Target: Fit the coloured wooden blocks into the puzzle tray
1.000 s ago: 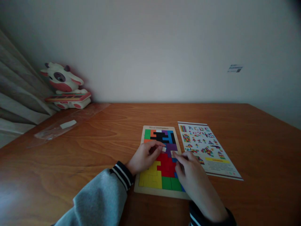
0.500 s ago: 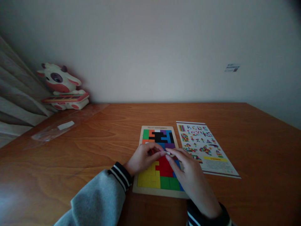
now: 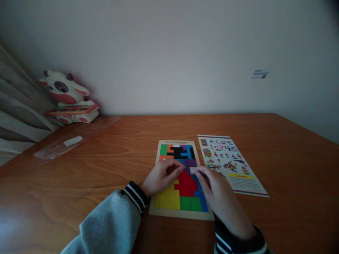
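A wooden block puzzle board (image 3: 182, 213) lies flat on the table, filled with coloured pieces in yellow, red, green, blue, purple, orange and black. Above its middle, my right hand (image 3: 213, 183) pinches a small pale puzzle piece (image 3: 192, 170) between thumb and fingers. My left hand (image 3: 164, 175) hovers over the board's left side, thumb and forefinger brought together at the tips with nothing showing in them. Both hands hide part of the middle rows.
Right of the board lies a printed pattern sheet (image 3: 233, 162). A clear plastic bag (image 3: 57, 148) with a white label rests at the left. Behind it a toy cow with a keyboard (image 3: 71, 97) stands near the curtain (image 3: 21, 106) and the wall.
My hands have drawn apart. The pale piece, between both hands before, is now in my right hand alone, which has shifted slightly right; my left hand has let go.
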The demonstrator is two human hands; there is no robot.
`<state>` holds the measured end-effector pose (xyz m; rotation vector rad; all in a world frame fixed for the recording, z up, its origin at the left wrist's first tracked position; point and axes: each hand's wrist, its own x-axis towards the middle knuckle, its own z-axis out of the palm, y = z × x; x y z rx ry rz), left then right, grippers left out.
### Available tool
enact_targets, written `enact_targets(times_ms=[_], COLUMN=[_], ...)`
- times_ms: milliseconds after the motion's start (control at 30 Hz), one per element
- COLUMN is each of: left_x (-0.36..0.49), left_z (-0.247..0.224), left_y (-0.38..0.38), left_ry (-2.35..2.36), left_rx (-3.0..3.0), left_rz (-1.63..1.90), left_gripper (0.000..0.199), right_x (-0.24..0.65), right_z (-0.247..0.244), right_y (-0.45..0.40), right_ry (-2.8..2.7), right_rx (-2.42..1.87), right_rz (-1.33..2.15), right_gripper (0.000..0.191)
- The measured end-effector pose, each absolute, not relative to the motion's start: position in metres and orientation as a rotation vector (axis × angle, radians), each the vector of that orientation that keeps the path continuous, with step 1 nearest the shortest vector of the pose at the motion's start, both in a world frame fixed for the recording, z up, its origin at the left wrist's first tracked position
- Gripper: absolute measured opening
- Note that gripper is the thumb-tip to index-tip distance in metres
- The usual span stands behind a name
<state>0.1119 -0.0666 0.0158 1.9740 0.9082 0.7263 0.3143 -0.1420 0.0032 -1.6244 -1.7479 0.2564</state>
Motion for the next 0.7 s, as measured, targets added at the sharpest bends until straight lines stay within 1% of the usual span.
enact_targets(times_ms=[200, 433, 700], left_x=[0.1122, 0.1121, 0.1118], left_z=[0.0160, 0.0162, 0.0131], left_y=[-0.0663, -0.0665, -0.0663], left_ry=[0.904, 0.894, 0.891], left_rx=[1.977, 1.977, 1.986], left_rz=[0.719, 0.721, 0.720], left_gripper=[0.035, 0.033, 0.032], right_x=[0.3118, 0.3132, 0.3167], right_z=[-0.0026, -0.0015, -0.0059], right_y=[-0.1407, -0.1404, -0.1343], right_ry=[-1.731, -1.725, -1.801], right_rx=[-1.607, -1.578, -1.692], right_rz=[0.255, 0.222, 0.122], right_gripper=[0.022, 0.024, 0.029])
